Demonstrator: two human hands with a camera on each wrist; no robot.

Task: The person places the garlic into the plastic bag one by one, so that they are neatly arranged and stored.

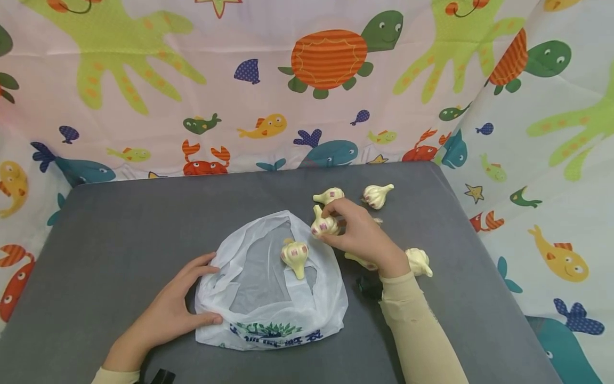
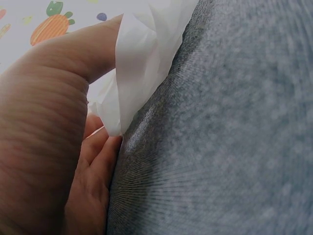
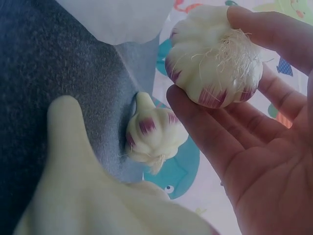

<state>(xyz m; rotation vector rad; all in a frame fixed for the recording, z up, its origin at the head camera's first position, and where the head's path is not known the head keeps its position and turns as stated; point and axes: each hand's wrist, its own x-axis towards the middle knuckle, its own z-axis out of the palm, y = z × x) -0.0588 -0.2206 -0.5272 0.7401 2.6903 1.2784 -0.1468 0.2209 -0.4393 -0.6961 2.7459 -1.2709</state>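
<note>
A white plastic bag [image 1: 268, 333] with green and blue print lies with its mouth open. My left hand [image 1: 172, 306] holds its left edge, thumb and fingers spread apart along the rim. In the left wrist view, white plastic [image 2: 142, 63] covers the tip of a digit. One garlic bulb [image 1: 295, 256] lies within the bag's mouth. Just beyond the bag's right rim, my right hand [image 1: 362, 234] pinches another garlic bulb [image 3: 210, 63] between thumb and fingers; its roots face the wrist camera.
More garlic bulbs lie around the right hand: one behind it [image 1: 329, 195], one farther right [image 1: 377, 196], one beside the wrist [image 1: 419, 261], and one partly hidden beneath the hand [image 1: 360, 261]. The grey table [image 1: 134, 229] meets a sea-animal patterned cloth [image 1: 158, 128] at the back.
</note>
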